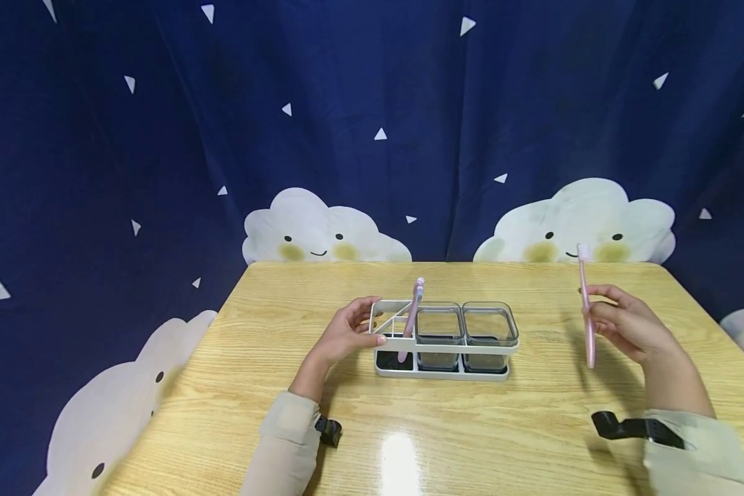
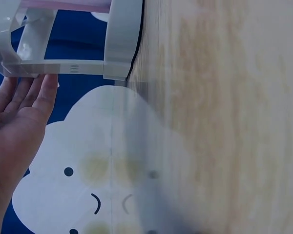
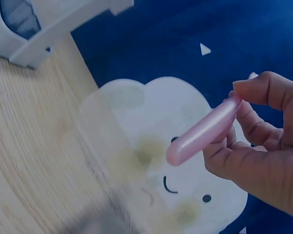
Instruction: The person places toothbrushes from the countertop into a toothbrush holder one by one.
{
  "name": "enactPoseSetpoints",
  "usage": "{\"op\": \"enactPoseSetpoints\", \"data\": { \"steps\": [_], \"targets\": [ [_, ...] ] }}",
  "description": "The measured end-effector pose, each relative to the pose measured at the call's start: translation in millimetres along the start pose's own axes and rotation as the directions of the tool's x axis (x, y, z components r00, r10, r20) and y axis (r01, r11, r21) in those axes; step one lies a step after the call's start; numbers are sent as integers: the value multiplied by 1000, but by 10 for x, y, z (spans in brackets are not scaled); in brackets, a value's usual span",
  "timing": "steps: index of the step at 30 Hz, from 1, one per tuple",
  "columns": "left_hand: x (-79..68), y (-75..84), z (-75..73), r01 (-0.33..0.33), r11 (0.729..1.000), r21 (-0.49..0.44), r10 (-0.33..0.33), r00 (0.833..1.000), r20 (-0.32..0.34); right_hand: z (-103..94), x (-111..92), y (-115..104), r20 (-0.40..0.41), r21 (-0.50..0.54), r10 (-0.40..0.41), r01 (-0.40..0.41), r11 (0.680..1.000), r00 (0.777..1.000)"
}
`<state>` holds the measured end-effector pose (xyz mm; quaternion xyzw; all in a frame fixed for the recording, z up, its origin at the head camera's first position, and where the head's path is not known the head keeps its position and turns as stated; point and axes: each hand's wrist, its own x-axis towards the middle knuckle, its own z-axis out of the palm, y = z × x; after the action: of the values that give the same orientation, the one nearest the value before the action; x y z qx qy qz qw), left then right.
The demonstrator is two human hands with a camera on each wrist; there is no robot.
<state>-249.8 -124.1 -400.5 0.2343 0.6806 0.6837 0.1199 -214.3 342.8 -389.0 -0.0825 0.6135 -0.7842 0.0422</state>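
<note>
A white toothbrush holder (image 1: 443, 376) stands on the table, with a slotted section at its left and two clear square cups (image 1: 440, 324) beside it. In the slotted section leans a pink toothbrush (image 1: 412, 318); what looks like a second brush head overlaps its top. My left hand (image 1: 345, 332) grips the holder's left end, thumb at the front corner and fingers toward the back. Off to the right, my right hand (image 1: 626, 320) pinches another pink toothbrush (image 1: 588, 329) above the table, bristles up. Its handle end (image 3: 200, 134) points toward the right wrist camera.
The wooden table (image 1: 446, 427) runs back to a dark blue curtain (image 1: 347, 103) printed with white clouds and triangles. Black straps with small devices (image 1: 638, 428) sit at both wrists. Light glares off the table's front middle.
</note>
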Motion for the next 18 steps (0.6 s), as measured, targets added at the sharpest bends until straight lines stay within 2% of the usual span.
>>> {"op": "enactPoseSetpoints", "data": {
  "steps": [9,13,18],
  "targets": [
    [12,19,5,16,998,62,-16,1000,-15,237,-21,-110,1,22,-55,55,998,998],
    [6,15,10,15,997,71,-14,1000,-19,328,-24,-149,-29,54,-69,71,996,997],
    [-10,7,14,14,999,49,-13,1000,-18,466,-25,-178,-34,85,-126,129,988,991]
  ]
}}
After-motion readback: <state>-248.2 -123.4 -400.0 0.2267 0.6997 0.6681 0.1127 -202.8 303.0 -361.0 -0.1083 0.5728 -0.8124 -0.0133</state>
